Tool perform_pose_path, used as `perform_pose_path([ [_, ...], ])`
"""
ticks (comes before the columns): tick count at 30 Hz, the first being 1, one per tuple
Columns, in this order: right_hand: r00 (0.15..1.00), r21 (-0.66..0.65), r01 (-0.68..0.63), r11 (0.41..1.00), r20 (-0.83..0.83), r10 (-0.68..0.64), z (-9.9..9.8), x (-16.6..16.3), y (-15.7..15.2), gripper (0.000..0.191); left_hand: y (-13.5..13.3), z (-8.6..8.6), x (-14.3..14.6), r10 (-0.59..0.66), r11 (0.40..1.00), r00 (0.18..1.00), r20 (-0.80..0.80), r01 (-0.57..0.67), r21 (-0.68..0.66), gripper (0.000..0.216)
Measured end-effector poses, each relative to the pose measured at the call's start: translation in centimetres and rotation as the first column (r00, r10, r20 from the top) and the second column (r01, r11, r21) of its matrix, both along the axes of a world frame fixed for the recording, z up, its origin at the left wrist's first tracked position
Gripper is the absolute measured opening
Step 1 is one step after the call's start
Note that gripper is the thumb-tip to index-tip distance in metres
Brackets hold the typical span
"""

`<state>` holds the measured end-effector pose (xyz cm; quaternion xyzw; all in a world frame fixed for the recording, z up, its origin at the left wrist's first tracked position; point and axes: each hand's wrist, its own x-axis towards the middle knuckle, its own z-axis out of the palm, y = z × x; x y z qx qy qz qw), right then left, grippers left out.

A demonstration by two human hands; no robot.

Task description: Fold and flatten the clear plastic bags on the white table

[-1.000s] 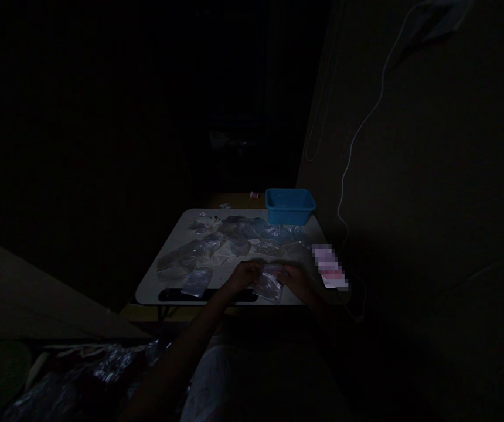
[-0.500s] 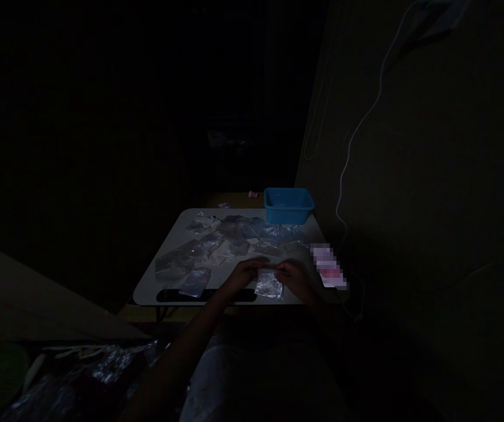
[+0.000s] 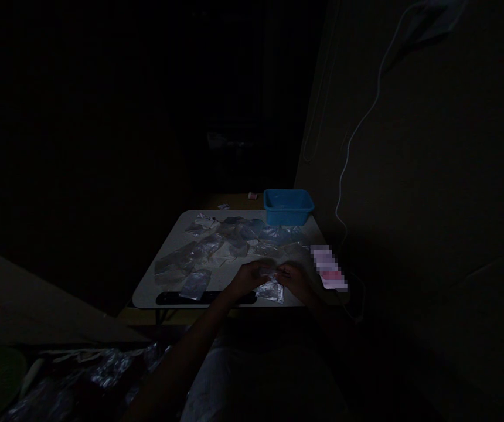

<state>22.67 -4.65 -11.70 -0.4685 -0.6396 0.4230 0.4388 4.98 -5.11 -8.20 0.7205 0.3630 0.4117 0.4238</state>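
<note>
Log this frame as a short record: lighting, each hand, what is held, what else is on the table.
lighting: very dim
left hand: pinches small clear plastic bag at its upper edge
right hand: pinches the same bag, close beside the left
surface: small white table
on table: scattered clear plastic bags; blue rectangular plastic tub at far right corner

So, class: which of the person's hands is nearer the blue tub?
Right. The right hand lies straight in front of the blue tub; the left hand is offset farther left. Both pinch one clear bag.
</note>
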Motion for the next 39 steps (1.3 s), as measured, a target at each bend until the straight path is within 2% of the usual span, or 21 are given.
perform_pose_path([
  [5,1.0,-0.011,0.003,1.0,0.004,-0.003,-0.1,0.1,0.0,0.015,0.2,0.0,-0.1,0.02,0.987,0.995,-0.102,-0.004,0.159,0.017],
  [10,1.0,-0.003,-0.021,1.0,0.016,0.021,-0.2,0.1,0.1,0.013,0.5,-0.4,-0.1,0.075,0.982,0.974,-0.214,-0.036,0.185,0.018],
  [15,0.997,0.064,-0.015,0.998,0.073,0.01,-0.2,0.0,0.0,0.008,0.8,-0.7,-0.2,0.118,0.978,0.949,-0.293,-0.061,0.198,0.018],
  [19,0.964,0.235,-0.03,0.972,0.263,-0.034,0.5,0.1,-0.4,0.012,0.4,-0.6,-0.1,0.135,0.965,0.902,-0.411,-0.026,0.259,0.017],
  [22,0.896,0.401,-0.121,0.908,0.438,-0.073,1.5,0.2,-1.2,0.017,0.0,-0.6,0.0,0.108,0.943,0.863,-0.494,0.068,0.325,0.019],
  [24,0.859,0.448,-0.175,0.877,0.504,-0.086,2.0,0.3,-1.7,0.017,-0.5,-0.5,0.1,0.081,0.921,0.851,-0.519,0.135,0.366,0.021],
  [28,0.819,0.464,-0.227,0.856,0.566,-0.089,2.6,0.3,-2.8,0.018,-1.7,-0.1,-0.4,0.034,0.883,0.868,-0.496,0.207,0.422,0.03],
  [33,0.787,0.44,-0.265,0.858,0.613,-0.071,2.8,0.4,-3.4,0.018,-3.2,-0.1,-1.7,0.037,0.881,0.873,-0.486,0.201,0.429,0.045],
  [39,0.787,0.42,-0.268,0.867,0.614,-0.054,2.6,0.4,-3.6,0.024,-3.2,-0.9,-2.2,0.079,0.886,0.852,-0.518,0.178,0.428,0.033],
])
